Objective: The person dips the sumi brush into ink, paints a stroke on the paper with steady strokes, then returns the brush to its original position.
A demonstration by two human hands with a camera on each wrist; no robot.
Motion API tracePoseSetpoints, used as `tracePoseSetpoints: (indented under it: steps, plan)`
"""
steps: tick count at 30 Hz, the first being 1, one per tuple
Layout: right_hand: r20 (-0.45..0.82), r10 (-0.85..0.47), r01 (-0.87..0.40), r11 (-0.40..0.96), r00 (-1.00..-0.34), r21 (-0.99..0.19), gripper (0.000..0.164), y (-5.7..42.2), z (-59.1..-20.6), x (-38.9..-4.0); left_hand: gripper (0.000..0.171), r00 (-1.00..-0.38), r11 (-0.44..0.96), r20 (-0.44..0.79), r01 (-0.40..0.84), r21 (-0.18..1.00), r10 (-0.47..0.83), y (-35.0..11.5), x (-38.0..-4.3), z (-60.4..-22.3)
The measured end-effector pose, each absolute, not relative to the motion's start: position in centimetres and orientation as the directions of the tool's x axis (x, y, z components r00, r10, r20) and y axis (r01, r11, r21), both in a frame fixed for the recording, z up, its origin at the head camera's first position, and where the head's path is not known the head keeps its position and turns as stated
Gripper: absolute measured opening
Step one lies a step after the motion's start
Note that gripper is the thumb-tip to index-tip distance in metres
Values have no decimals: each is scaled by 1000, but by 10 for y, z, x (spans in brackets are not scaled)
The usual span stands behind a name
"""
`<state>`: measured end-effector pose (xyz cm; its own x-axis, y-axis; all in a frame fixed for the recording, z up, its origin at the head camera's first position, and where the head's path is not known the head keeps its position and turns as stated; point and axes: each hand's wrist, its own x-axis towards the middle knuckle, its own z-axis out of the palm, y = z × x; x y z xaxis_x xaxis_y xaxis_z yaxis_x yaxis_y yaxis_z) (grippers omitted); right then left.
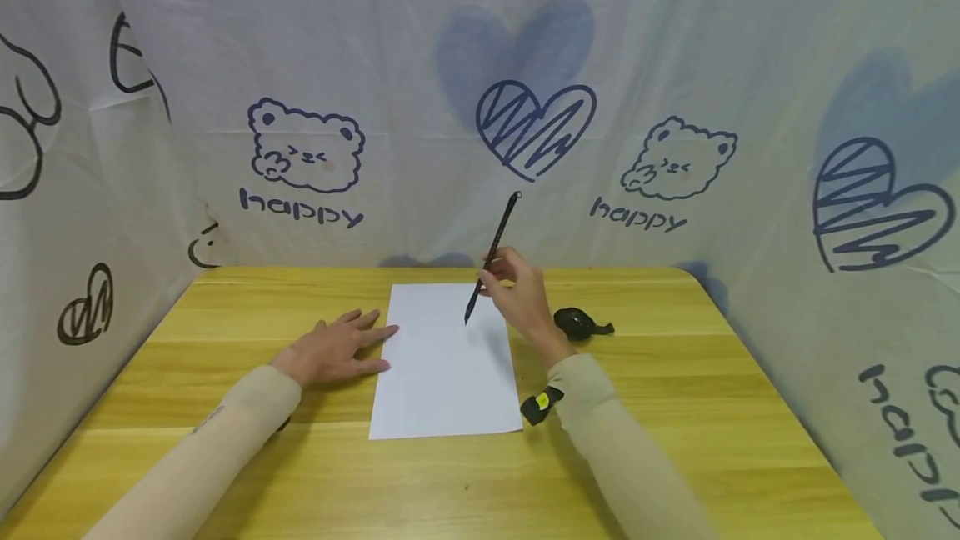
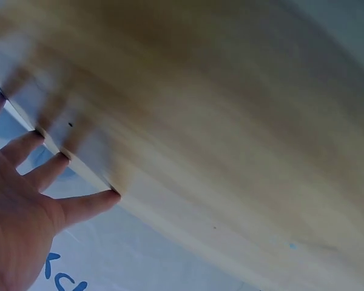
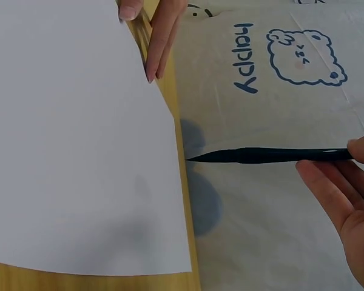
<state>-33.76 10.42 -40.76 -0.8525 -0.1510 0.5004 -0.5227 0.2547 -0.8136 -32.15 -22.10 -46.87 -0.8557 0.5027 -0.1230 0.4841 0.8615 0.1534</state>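
A sheet of white paper (image 1: 446, 382) lies on the wooden table. My left hand (image 1: 337, 352) rests spread out at the paper's left side, thumb and a fingertip touching its edge. Above the upper right part of the sheet, my right hand (image 1: 521, 298) pinches a black writing brush (image 1: 501, 232) by its shaft. The brush tilts, its tip pointing down and apart from the paper. In the right wrist view, the dark pointed brush tip (image 3: 212, 156) shows clearly, with thumb and fingers on the handle. The left wrist view has the left hand (image 2: 18, 206) with straight fingers.
A small round black object (image 1: 574, 323) with a short stem sits on the table (image 1: 675, 373) beside my right wrist. A white curtain (image 1: 420, 107) printed with hearts and bears encloses the back and sides. A black device (image 1: 542, 404) is at my right wrist.
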Motion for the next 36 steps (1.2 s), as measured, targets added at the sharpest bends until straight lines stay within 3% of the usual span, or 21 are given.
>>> tracePoseSetpoints:
  steps: [15,26,36]
  plan:
    - [470,-158,-495,237,-868,-836,16,92,-412,-342,71,-854,851,-86,493,183,513,-228,-324,-470]
    - [499,-170,-526,208,-850,-825,15,88,-414,-344,68,-862,850,-112,451,272,494,-222,-321,-466]
    - [500,-175,-526,178,-848,-832,16,77,-420,-345,67,-851,835,-76,488,254,520,-229,-323,-467]
